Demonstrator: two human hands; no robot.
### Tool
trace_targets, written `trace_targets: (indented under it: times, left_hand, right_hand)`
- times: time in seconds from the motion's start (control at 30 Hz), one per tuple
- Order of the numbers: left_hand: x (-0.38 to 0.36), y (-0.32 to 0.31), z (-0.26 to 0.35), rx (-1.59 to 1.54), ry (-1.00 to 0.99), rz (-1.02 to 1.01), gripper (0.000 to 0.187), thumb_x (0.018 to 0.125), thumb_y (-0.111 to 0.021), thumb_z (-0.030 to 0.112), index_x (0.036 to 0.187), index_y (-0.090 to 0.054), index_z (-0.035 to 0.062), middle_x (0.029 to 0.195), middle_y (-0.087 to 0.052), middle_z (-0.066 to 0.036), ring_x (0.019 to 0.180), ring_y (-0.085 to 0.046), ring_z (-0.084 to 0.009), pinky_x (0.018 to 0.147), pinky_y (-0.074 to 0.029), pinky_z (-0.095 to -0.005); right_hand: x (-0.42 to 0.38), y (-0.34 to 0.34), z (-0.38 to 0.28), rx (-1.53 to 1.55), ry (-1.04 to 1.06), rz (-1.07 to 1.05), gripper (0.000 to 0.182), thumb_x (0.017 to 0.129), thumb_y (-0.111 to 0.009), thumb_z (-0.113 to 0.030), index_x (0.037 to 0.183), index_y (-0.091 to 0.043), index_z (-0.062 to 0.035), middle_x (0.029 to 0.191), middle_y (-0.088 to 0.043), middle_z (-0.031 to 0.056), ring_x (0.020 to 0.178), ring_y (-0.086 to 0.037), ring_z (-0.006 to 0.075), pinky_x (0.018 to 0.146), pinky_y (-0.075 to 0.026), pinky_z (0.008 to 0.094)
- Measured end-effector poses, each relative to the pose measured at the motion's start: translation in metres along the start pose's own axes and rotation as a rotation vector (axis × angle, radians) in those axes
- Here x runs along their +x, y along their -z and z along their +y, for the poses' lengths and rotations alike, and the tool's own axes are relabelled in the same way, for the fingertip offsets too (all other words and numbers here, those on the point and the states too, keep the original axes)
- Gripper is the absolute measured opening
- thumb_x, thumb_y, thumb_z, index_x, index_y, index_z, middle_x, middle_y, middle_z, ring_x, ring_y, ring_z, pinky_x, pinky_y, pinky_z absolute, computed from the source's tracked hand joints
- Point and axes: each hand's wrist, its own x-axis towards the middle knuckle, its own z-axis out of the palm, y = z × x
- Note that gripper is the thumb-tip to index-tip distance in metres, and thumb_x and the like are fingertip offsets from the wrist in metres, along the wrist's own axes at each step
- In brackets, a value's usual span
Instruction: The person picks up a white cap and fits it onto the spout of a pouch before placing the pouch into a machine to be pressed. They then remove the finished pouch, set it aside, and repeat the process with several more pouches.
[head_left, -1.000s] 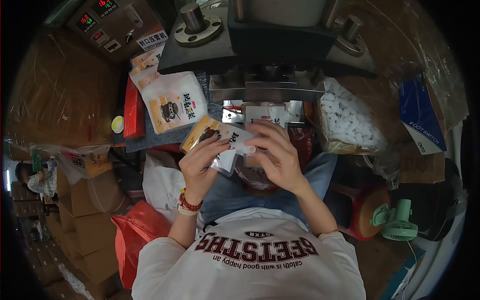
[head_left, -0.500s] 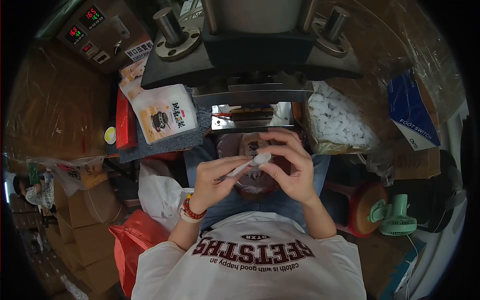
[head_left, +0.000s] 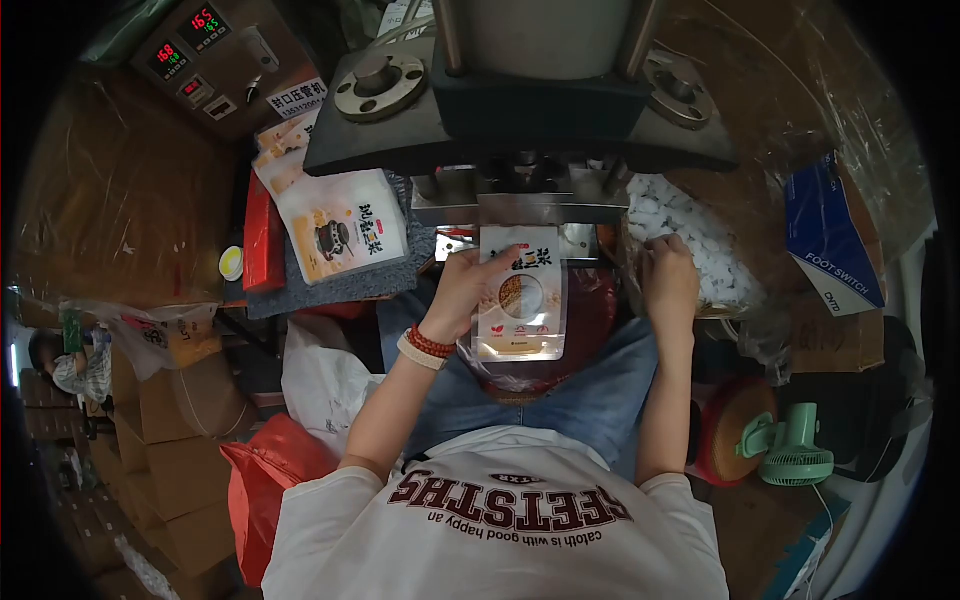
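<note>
My left hand (head_left: 465, 290) grips a printed pouch (head_left: 522, 315) by its left edge, with the thumb laid across its front. The pouch hangs face up over my lap, showing dark lettering, a round window-like picture of yellow grains and a gold band. Its far end overlaps the metal jaws (head_left: 585, 243) of the press. At the near left edge of a box of small white plastic pieces (head_left: 690, 230), my right hand (head_left: 668, 280) has its fingers curled together. What those fingers hold, if anything, is hidden.
The press's heavy plate (head_left: 390, 145) spans the space ahead. More pouches (head_left: 345, 225) lie on a grey cloth (head_left: 345, 287) at left, beside a red box (head_left: 263, 235). A control panel (head_left: 220, 60) stands behind them. At right are a blue carton (head_left: 830, 235) and a green fan (head_left: 798, 455).
Both hands were together around a white tube-like piece. My left hand now holds the pouch at the press, and my right has moved to the white pieces. The press posts protrude less above the plate.
</note>
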Motion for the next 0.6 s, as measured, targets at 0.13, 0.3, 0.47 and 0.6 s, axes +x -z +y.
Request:
trace_targets:
  times: [0.13,0.3,0.47,0.6]
  left_hand:
    - [-0.008,0.035,0.021,0.693,-0.264,0.178,0.044,0.083,-0.074,0.028,0.114,-0.06,-0.0005,0.104,-0.067,-0.011,0.089,-0.065,-0.0209,0.081,-0.05,-0.0322]
    - [-0.047,0.113,0.028,1.966,-0.588,0.609,0.07,0.077,-0.075,0.024,0.137,-0.043,0.007,0.144,-0.043,-0.01,0.133,-0.04,-0.0281,0.109,-0.026,-0.046]
    - [-0.08,0.114,0.021,1.592,-0.701,0.347,0.046,0.071,-0.064,-0.001,0.115,-0.065,0.0099,0.116,-0.065,-0.007,0.111,-0.061,-0.0268,0.091,-0.048,-0.0357]
    - [-0.086,0.068,0.022,1.27,-0.878,0.373,0.041,0.063,-0.055,-0.01,0.098,-0.071,0.0063,0.098,-0.071,-0.007,0.098,-0.068,-0.0253,0.081,-0.054,-0.0324]
  right_hand:
    - [-0.004,0.008,0.008,0.017,0.013,-0.013,0.021,0.081,-0.063,-0.007,0.1,-0.063,0.0015,0.1,-0.063,0.0201,0.091,-0.06,0.0394,0.078,-0.048,0.0436]
    - [-0.004,0.009,0.008,0.153,0.075,0.16,0.018,0.082,-0.063,-0.004,0.099,-0.063,0.0024,0.089,-0.064,0.0174,0.083,-0.063,0.0333,0.071,-0.05,0.0405]
    - [-0.025,0.034,-0.05,0.93,0.12,0.217,0.024,0.081,-0.072,-0.006,0.103,-0.064,0.0014,0.08,-0.063,0.0093,0.068,-0.06,0.0124,0.063,-0.047,0.0241]
    - [-0.043,0.043,-0.097,0.8,0.512,0.084,0.026,0.078,-0.073,-0.006,0.101,-0.063,0.0002,0.087,-0.062,0.0105,0.072,-0.061,0.0225,0.064,-0.05,0.0309]
